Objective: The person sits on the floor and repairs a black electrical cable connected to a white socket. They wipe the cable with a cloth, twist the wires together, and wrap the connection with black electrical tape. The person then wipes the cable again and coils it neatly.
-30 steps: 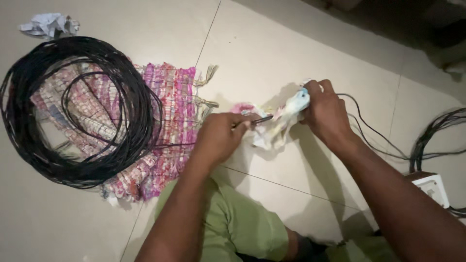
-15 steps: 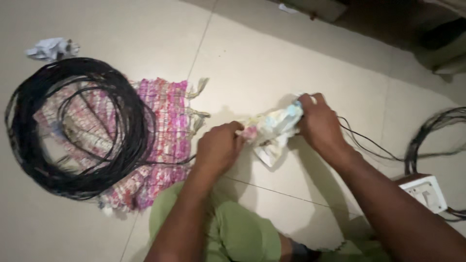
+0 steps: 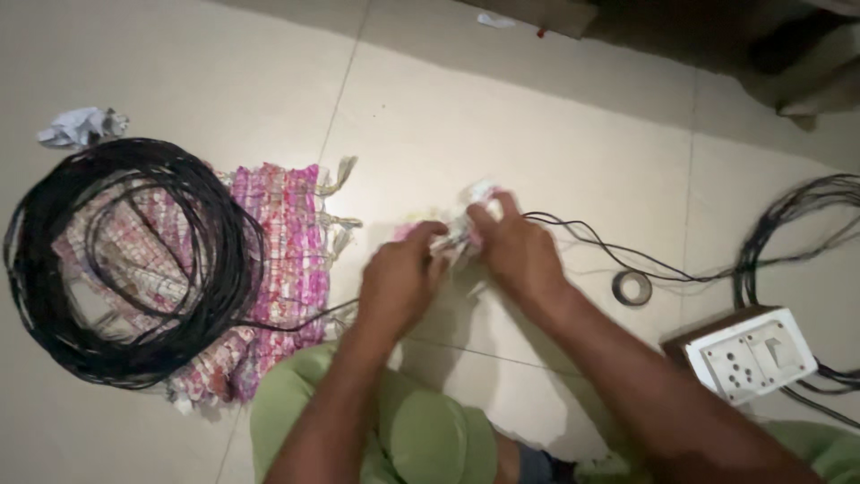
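1. Sitting on the tiled floor (image 3: 555,116), the person holds both hands close together over it, just ahead of green-clad knees (image 3: 421,430).
2. The left hand (image 3: 399,282) is curled, its fingertips pinching one side of a small pale bundle (image 3: 466,229); blur hides what exactly it grips.
3. The right hand (image 3: 515,251) closes over the bundle's other side, fingers bent around it, touching the left hand's fingertips.
4. The bundle sits between the two hands, above the floor, mostly covered by them.
5. A thin black wire (image 3: 591,237) runs from the hands to the right, toward a loose tangle of cable (image 3: 779,233).
6. A tape roll (image 3: 632,288) lies flat near that wire.
7. A white switchboard (image 3: 751,352) rests at the right, beside the right forearm.
8. A big black cable coil (image 3: 54,296) lies on a pink woven mat (image 3: 287,233) to the left, well apart from the hands.
9. A crumpled cloth (image 3: 81,125) lies beyond the coil.
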